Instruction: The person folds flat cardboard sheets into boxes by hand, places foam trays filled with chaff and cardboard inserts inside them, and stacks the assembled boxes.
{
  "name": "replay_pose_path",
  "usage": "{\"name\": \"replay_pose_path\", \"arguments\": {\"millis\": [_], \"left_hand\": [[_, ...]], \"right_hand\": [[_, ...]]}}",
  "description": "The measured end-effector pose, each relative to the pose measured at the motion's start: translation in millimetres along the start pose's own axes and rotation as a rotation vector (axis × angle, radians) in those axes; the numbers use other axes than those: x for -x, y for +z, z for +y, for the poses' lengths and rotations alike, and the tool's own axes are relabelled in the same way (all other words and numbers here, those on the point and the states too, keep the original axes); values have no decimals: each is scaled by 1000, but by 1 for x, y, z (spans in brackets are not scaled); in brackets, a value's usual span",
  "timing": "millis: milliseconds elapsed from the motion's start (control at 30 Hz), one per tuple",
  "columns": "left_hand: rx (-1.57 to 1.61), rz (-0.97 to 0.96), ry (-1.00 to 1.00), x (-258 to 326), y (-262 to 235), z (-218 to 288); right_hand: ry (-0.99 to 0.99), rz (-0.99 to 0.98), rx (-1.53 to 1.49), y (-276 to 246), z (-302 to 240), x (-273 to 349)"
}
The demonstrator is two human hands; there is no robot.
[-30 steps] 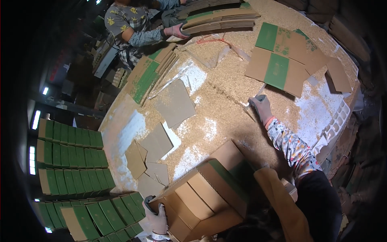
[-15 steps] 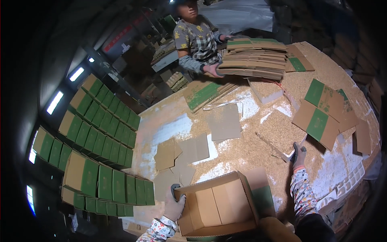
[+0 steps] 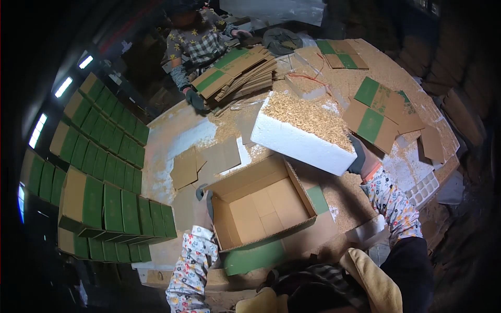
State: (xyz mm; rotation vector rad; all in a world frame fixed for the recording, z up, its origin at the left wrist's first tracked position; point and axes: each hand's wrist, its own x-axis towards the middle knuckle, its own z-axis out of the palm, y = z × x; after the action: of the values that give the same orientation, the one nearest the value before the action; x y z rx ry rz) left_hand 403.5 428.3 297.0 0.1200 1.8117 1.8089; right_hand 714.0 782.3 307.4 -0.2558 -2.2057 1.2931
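An open cardboard box (image 3: 266, 211) rests in front of me, with bare brown walls and bottom showing inside. My gloved left hand (image 3: 204, 204) grips its left wall at the rim, thumb inside. Above the table, just past the box's far right corner, a white foam box (image 3: 295, 141) heaped with tan shavings or husks (image 3: 308, 117) is held up, tilted. At its right end, my gloved right hand (image 3: 360, 155) is closed on it, with the fingers partly hidden. A green-and-brown cardboard flap (image 3: 255, 257) spreads out below the cardboard box.
Rows of green-and-brown cartons (image 3: 122, 208) are stacked at the left. Across the table (image 3: 175, 133), a co-worker (image 3: 195, 47) handles flattened cartons (image 3: 229, 70). More flat cartons (image 3: 373, 115) lie at the right, near a white moulded tray (image 3: 422, 190). Loose shavings cover much of the tabletop.
My right hand has lifted the foam box from the shavings and brought it left toward the cardboard box. The co-worker's carton stack has shifted left and dropped to the table. My view has turned somewhat.
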Motion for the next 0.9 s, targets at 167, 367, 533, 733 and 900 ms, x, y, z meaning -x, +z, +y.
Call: {"name": "replay_pose_path", "arguments": {"millis": [167,367,533,733,900], "left_hand": [[395,-71,67,-83,-4,-49],[373,-188,123,-63,62,-29],[490,-487,-19,-59,-35,-43],[-1581,-37,23,-103,-221,-102],[-1816,-392,188,-121,-275,-141]], "right_hand": [[456,-96,-481,1,-93,-13],[733,-188,-562,58,-113,-25],[526,-185,483,101,-71,12],[655,76,159,118,-56,21],[421,321,99,147,-74,19]]}}
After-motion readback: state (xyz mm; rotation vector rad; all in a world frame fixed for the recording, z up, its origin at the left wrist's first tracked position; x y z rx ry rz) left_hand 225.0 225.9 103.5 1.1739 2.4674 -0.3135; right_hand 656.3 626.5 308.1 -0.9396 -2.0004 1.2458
